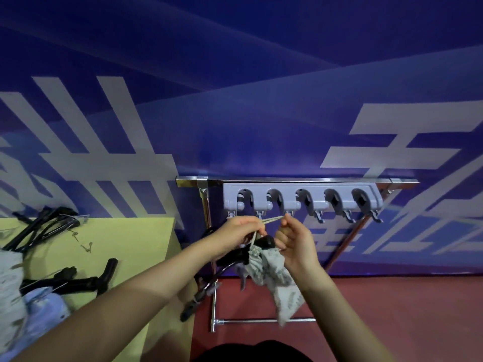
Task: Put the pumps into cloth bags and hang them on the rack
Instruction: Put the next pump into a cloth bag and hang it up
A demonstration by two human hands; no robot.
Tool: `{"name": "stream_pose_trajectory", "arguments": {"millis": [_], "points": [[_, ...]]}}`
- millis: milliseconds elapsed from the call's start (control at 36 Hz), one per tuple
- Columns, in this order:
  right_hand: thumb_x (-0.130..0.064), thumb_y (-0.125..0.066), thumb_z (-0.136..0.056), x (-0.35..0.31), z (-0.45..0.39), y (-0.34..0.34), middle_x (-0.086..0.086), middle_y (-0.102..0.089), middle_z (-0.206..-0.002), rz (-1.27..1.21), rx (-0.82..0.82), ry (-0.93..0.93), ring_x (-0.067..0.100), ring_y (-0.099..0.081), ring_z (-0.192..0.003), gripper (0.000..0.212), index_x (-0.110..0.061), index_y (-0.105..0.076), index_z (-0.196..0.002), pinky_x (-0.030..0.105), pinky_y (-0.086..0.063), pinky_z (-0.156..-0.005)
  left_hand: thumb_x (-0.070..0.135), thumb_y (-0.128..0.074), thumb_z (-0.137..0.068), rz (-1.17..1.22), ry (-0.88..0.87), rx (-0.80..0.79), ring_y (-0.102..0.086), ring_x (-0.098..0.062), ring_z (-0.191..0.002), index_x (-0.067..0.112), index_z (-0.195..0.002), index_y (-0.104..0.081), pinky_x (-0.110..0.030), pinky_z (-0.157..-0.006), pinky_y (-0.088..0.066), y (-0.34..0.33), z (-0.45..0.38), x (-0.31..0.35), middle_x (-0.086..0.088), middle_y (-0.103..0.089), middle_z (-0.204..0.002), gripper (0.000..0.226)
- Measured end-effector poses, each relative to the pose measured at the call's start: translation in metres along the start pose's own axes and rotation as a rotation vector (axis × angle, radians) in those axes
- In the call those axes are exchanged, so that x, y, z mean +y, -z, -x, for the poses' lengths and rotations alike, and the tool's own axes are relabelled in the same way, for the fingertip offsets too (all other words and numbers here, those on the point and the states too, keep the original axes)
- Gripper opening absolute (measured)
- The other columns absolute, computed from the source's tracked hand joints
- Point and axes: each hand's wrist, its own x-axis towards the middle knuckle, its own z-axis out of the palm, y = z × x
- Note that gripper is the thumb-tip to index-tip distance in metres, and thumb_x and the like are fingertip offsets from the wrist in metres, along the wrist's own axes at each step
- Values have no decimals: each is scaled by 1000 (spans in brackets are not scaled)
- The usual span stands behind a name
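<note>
Just below rack point(300, 198): left hand point(239, 232) and right hand point(295, 244) both pinching drawstring point(271, 220) taut; cloth bag point(277, 278) dangling (pump point(264, 242) mostly hidden, handle only).

Two bare forearms reach forward and upward, close together. The left hand point(239, 231) and right hand point(295, 241) are raised side by side, fingers curled and pinching.
</note>
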Motion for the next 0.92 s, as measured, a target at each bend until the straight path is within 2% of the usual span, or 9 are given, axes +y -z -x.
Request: {"name": "stream_pose_trajectory", "arguments": {"millis": [111,194,306,444,500,611,694,833,917], "points": [[-13,-49,-100,10,-23,9,-8,-25,-42,410,28,189,6,-21,-37,31,-8,-50,-70,17,-27,-40,12,-49,-98,-95,46,135,-48,-11,-75,18,-77,-60,-24,-71,-37,1,-19,-8,2,-54,-75,24],[-13,-50,-99,16,-39,14,-9,-28,-38,499,128,147,4,-25,-34,30,-7,-52,-70,15,-29,-39,17,-50,-97,-277,85,163,-53,-11,-80,21,-77,-62,-26,-78,-40,5,-35,-14,5,-59,-77,23],[-18,-52,-99,29,-62,20,-9,-33,-34,644,196,93,2,-30,-33,30,-10,-54,-70,19,-27,-41,14,-47,-95,-446,172,197,-51,-10,-69,25,-68,-59,-22,-66,-38,7,-51,-26,7,-56,-68,31],[-19,-54,-98,42,-79,26,-5,-35,-42,681,253,33,4,-32,-34,31,-11,-56,-68,18,-27,-39,13,-43,-96,-601,241,207,-54,-14,-77,16,-83,-67,-24,-65,-35,3,-63,-29,-4,-65,-83,27],[-19,-54,-98,45,-83,26,-2,-35,-47,697,258,29,9,-33,-41,32,-12,-56,-67,21,-27,-43,13,-42,-97,-621,289,200,-53,-15,-79,13,-86,-67,-25,-65,-33,0,-67,-26,-4,-63,-85,28],[-23,-55,-97,52,-90,29,7,-50,-59,746,234,31,22,-47,-60,36,-15,-53,-62,29,-37,-57,14,-41,-96,-562,382,207,-53,-24,-77,18,-67,-54,-31,-68,-39,-6,-74,-29,-8,-60,-84,32],[-28,-56,-97,55,-93,31,12,-60,-70,778,196,32,29,-55,-70,33,-15,-61,-66,35,-42,-66,19,-41,-98,-521,399,217,-48,-22,-75,16,-72,-55,-30,-62,-32,-7,-76,-29,-8,-55,-81,30],[-25,-54,-98,51,-91,35,-5,-48,-58,817,162,84,8,-45,-58,34,-15,-57,-65,21,-36,-55,30,-44,-100,-413,342,203,-39,-11,-60,12,-97,-65,-27,-56,-30,-2,-71,-36,3,-44,-64,28],[-27,-54,-98,56,-93,40,-3,-41,-57,821,150,120,11,-41,-57,35,-13,-51,-66,21,-35,-53,30,-37,-103,-443,307,144,-42,-12,-69,10,-95,-63,-28,-66,-32,1,-64,-37,4,-47,-69,34]]}}
